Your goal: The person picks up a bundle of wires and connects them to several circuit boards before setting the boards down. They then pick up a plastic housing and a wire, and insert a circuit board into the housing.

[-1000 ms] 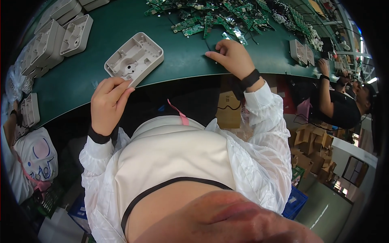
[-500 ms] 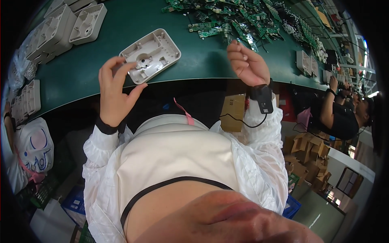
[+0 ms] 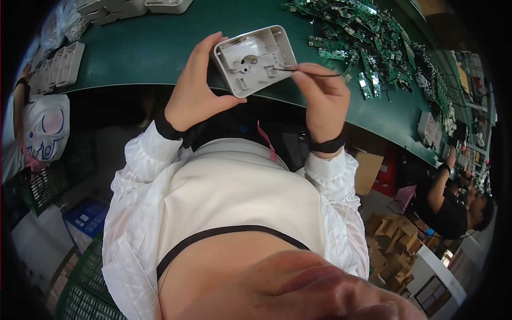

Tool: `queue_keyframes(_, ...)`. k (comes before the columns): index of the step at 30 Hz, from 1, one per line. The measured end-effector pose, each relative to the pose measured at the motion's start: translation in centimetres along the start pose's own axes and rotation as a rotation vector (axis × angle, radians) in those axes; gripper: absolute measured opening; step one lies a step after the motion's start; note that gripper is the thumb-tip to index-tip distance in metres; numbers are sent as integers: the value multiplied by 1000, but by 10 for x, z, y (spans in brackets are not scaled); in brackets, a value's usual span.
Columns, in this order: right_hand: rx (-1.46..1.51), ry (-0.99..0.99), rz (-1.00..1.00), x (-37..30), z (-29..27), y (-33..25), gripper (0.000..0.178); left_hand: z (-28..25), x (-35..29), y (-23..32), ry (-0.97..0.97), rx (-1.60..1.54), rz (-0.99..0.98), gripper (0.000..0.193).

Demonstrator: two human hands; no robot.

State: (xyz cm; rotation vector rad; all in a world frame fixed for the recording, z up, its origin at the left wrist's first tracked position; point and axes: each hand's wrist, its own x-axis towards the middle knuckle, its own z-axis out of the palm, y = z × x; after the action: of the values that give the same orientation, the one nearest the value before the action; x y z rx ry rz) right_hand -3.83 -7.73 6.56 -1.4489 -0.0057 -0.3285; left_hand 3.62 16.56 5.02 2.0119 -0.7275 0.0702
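Observation:
A white plastic housing (image 3: pixel 269 56), an open shallow shell with ribs, posts and a round hole inside, is tilted above the green table's near edge. My left hand (image 3: pixel 194 88) grips it by its left side, with fingers behind the wall and the thumb along the lower edge. Over the housing's right side, my right hand (image 3: pixel 325 101) pinches a thin dark wire (image 3: pixel 322 74). One end of the wire reaches into the shell; at its other end, a small piece beside my fingers is too blurred to name.
Green circuit boards (image 3: pixel 368 37) lie heaped on the green table (image 3: pixel 133 58) at the far right. More white housings stand at the far left (image 3: pixel 69 64) and right (image 3: pixel 429 128). Another person (image 3: pixel 448 197) sits at the right; cardboard boxes (image 3: pixel 397 240) are on the floor.
My right hand has come left from the board pile to the housing, now with the wire in its fingers. My left hand has lifted and tilted the housing. The whole view has shifted.

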Motion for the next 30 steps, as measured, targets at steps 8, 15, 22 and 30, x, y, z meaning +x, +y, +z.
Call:
queue_keyframes(8,-470,-25,-273,-2,32,15,14,-2,-2,14,4,46,122,101)
queue_keyframes(15,-568,-76,-363,-1,32,17,15,4,-5,20,23,29,138,96)
queue_keyframes(22,-765,-3,-499,-2,40,21,18,21,-13,19,48,-131,80,97)
queue_keyframes(30,-610,-71,-451,-6,37,28,19,23,-16,21,32,-97,81,96)
